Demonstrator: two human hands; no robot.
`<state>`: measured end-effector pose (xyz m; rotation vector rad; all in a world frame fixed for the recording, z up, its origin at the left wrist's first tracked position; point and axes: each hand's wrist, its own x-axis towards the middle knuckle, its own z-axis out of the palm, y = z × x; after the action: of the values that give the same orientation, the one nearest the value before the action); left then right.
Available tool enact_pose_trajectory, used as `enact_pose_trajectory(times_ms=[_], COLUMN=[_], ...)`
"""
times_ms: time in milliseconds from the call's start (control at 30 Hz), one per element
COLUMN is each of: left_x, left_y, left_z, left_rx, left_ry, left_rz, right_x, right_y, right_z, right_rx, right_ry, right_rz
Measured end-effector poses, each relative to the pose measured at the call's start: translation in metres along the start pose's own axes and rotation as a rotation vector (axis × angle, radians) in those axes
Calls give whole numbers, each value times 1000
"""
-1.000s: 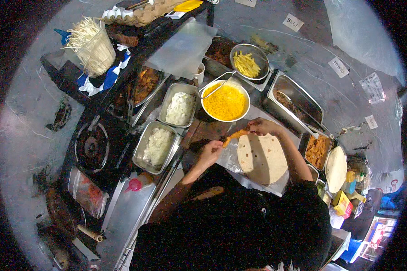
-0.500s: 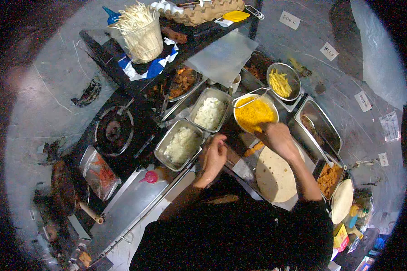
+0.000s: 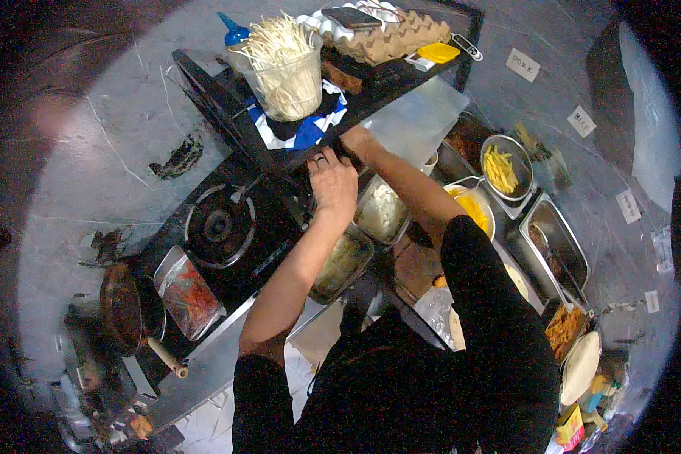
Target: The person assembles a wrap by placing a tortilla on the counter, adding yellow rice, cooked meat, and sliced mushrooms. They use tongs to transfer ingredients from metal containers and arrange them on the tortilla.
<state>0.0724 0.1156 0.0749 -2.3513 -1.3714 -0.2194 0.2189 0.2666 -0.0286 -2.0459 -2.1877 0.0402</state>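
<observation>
Both my arms reach forward to the black shelf point(image 3: 212, 113). My left hand point(image 3: 334, 184), with a ring on one finger, is at the shelf's lower edge; its fingers are curled, and what they hold, if anything, is hidden. Close by on its right, my right hand point(image 3: 356, 142) goes in under the shelf, its fingers out of sight. Beneath my forearms stand a steel container of creamy white food point(image 3: 383, 208) and another of pale chopped food point(image 3: 343, 261). My right sleeve partly covers a bowl of shredded yellow cheese point(image 3: 475, 206) and a flatbread point(image 3: 517, 280).
On the shelf stand a tub of enoki mushrooms point(image 3: 286, 85) and an egg tray point(image 3: 401, 41). A frosted plastic sheet point(image 3: 424, 117) hangs beside my right forearm. A gas burner point(image 3: 219, 225) is at left; a strainer of fries point(image 3: 501, 170) and steel pans point(image 3: 556, 246) are at right.
My right hand has left the cheese bowl and reached far forward and left, under the shelf. My left hand has moved forward from beside the containers. The view has shifted somewhat.
</observation>
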Motion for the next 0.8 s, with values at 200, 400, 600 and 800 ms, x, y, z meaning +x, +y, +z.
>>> enact_pose_trajectory(times_ms=[200,400,600,800], left_x=[15,6,2,13], left_y=[-28,-23,-34,-39], left_z=[29,43,29,37], left_rx=[-162,-27,-142,-198], left_ry=[-392,-157,-149,-262], left_rz=[-174,-202,-188,-160], right_x=[-2,-7,-31,-67], right_y=[-39,-33,-46,-30], right_z=[-10,-9,-49,-105], right_rx=[54,-203,-323,-447], right_ry=[-59,-2,-44,81], right_rz=[105,-70,-342,-379])
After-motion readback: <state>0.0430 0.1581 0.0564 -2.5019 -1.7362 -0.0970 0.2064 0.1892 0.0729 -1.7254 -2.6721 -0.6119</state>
